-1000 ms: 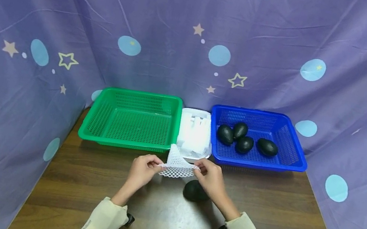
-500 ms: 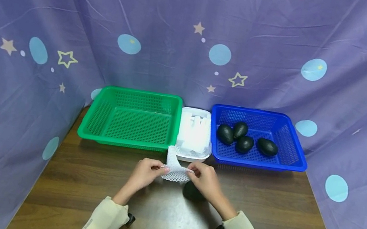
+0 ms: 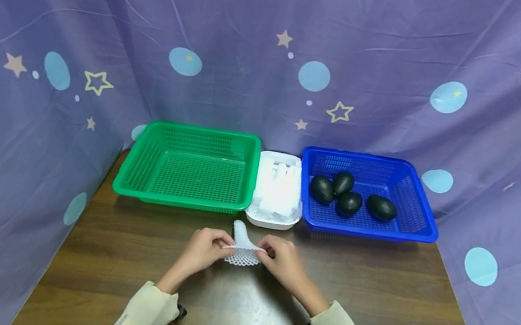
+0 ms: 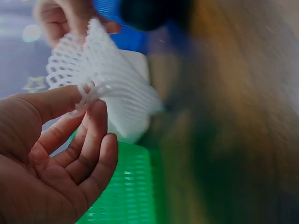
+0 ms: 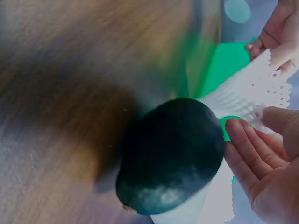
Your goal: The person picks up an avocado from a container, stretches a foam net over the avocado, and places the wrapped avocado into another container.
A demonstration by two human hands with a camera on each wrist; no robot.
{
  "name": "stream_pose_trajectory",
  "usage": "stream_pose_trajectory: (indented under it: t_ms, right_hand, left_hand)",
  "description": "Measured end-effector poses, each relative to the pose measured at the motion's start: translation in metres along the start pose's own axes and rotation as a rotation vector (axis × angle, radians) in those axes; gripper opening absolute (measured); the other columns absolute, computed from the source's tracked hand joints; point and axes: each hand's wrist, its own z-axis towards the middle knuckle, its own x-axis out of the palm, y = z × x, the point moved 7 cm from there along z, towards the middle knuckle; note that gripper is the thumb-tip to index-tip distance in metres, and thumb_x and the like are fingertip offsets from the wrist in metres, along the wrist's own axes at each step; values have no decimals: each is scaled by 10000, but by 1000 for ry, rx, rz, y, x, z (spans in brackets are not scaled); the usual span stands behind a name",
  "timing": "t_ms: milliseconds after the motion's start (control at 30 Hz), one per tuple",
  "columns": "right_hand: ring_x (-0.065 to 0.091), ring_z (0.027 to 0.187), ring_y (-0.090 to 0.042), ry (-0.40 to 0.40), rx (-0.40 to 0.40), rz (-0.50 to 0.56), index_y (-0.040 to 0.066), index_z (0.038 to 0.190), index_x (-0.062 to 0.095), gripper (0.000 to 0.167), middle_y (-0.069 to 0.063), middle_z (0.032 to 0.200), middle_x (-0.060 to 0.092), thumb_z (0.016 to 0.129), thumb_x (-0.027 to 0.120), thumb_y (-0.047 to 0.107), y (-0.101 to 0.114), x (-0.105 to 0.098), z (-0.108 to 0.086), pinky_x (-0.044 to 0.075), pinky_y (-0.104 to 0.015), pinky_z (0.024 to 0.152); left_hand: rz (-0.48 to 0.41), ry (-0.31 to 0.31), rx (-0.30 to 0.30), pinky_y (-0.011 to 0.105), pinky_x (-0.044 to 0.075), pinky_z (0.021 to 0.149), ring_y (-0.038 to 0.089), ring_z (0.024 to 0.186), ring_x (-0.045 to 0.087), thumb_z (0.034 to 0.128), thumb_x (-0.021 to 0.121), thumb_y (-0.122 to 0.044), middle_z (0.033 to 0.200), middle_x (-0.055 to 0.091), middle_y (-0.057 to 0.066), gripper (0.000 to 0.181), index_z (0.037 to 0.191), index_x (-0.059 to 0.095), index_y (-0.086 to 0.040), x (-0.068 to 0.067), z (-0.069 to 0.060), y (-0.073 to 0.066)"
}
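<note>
Between both hands in the head view, a white foam net sleeve [image 3: 243, 253] is stretched wide at its near rim, its narrow end pointing toward the white tray. The left hand [image 3: 204, 249] pinches the rim's left edge between thumb and finger; the right hand [image 3: 285, 264] pinches the right edge. In the right wrist view a dark avocado [image 5: 173, 156] lies close beside the right hand [image 5: 271, 163]; the head view hides it under that hand. The left wrist view shows the left hand [image 4: 60, 144] holding the mesh [image 4: 117, 79], other fingers loosely curled.
Behind the hands, a green basket [image 3: 181, 199] stands at left with nothing in it. A white tray [image 3: 270, 224] of white foam sleeves [image 3: 279, 189] sits in the middle. At right, a blue basket [image 3: 368, 231] holds several avocados [image 3: 349, 204]. A patterned curtain surrounds the wooden table [image 3: 115, 276].
Both hands have drawn the sleeve nearer to the body and closer together, its narrow end moving away from the tray. The right hand has shifted left and now covers the loose avocado in the head view.
</note>
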Motion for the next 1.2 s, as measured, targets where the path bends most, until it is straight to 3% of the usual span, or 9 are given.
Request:
stream_pose_trajectory:
  t_ms: [133,267,367,467,567,667,867,1033,1200]
  right_hand:
    - [627,685,-78,58,-2,-150,154,858,721,100,49,778,703,849,812,195,0,11,1,504,-239,622]
    - [613,658,-82,89,7,-245,183,834,729,100,77,746,690,821,823,215,1,16,2,483,-279,584]
    - [621,655,-98,86,12,-256,182,817,727,98,74,743,696,796,823,183,-1,17,3,481,-290,574]
    - [619,644,-100,80,15,-245,182,806,728,101,76,731,697,795,829,177,-3,17,3,473,-285,563]
    - [575,609,-79,81,17,-224,179,807,729,112,80,694,671,815,836,214,-5,17,3,441,-262,542]
    - [546,593,-62,88,16,-190,165,819,727,134,73,681,661,827,838,240,-7,17,2,420,-243,535]
    - [676,715,-84,144,16,-5,105,943,750,116,6,819,752,882,793,194,-11,17,1,546,-216,660]
    - [736,843,-213,182,2,149,40,1044,735,193,-81,939,771,899,779,159,-14,9,-1,609,-338,790]
    - [731,934,-282,192,24,192,26,1121,713,281,-162,1037,761,908,777,197,-21,-8,-3,598,-448,851]
  left_hand:
    - [32,-13,-7,202,487,605,88,662,601,742,845,12,770,700,46,202,899,733,-50,12,7,16]
    - [51,12,71,209,473,683,138,756,570,697,870,36,855,618,69,349,991,706,-60,21,7,13]
    - [33,58,154,197,475,689,146,769,570,737,878,-26,854,614,64,255,943,736,-77,25,5,5]
    - [6,71,200,184,491,644,100,721,584,806,852,-95,812,659,40,118,886,767,-80,25,4,-1]
    - [5,52,189,178,499,639,36,703,585,863,808,-127,808,704,19,50,866,783,-84,22,5,-1]
    - [11,51,140,176,494,646,1,697,574,899,771,-139,810,733,19,65,866,789,-85,22,8,3]
    - [-63,86,63,185,503,634,35,679,598,914,732,-107,788,744,49,80,869,777,-58,27,14,11]
    - [-121,110,53,187,520,640,72,698,633,908,737,-106,812,751,90,91,893,767,-22,31,16,12]
    - [-135,141,36,188,518,625,58,679,617,884,751,-86,812,745,104,88,909,759,-2,35,17,13]
